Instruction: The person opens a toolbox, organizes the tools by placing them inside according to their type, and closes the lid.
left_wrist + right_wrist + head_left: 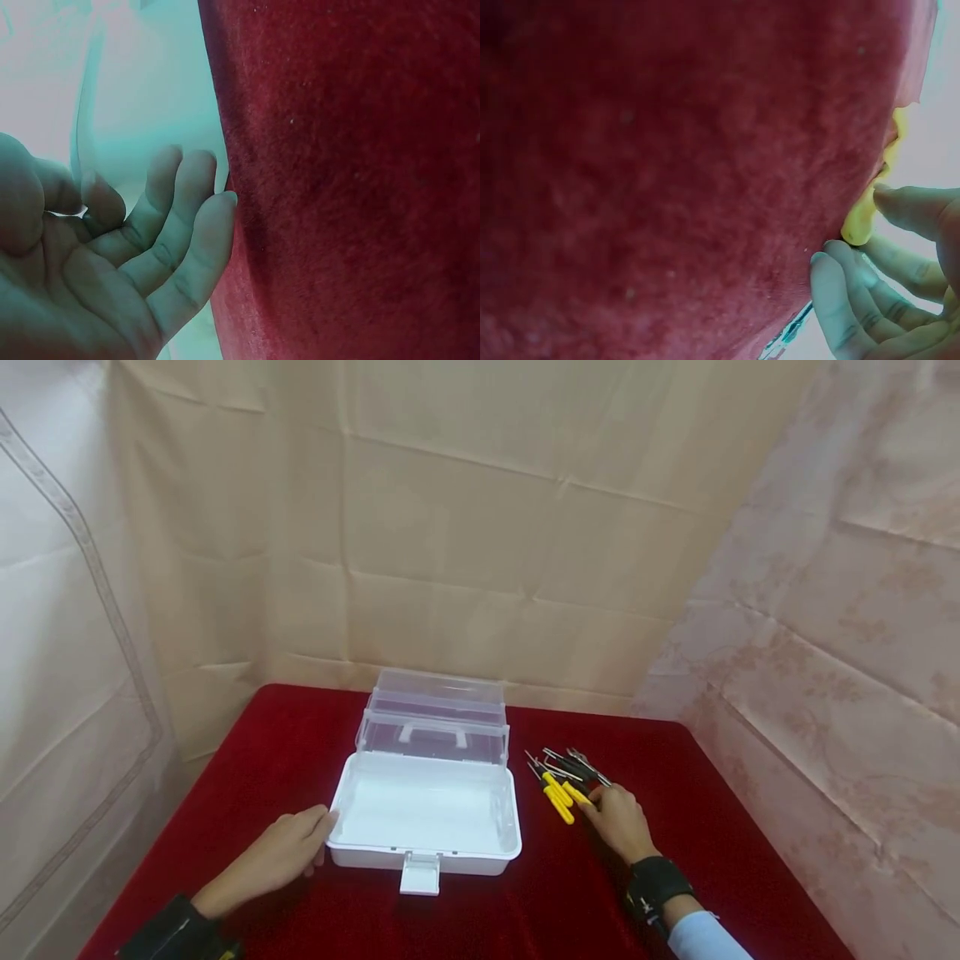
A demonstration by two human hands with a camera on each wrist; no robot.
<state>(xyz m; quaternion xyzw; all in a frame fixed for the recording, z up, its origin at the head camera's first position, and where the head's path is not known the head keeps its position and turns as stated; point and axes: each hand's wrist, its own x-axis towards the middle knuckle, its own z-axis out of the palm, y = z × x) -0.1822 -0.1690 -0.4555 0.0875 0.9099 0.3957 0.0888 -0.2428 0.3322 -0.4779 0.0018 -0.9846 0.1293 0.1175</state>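
Observation:
A white plastic toolbox stands on the table with its lid folded back and its inside bare. My left hand is at its left side; in the left wrist view, thumb and forefinger pinch the rim while the other fingers lie loosely bent beside the wall. To the right of the box, my right hand pinches the yellow handle of a screwdriver. The right wrist view shows the thumb against that handle, its shaft mostly hidden. More yellow-handled screwdrivers lie just left of the fingers.
Dark-handled tools and a shiny metal tool are bunched beyond the right hand. Translucent tiers and lid rise behind the box. A white latch hangs at its front. Red cloth covers the table; fabric walls enclose it.

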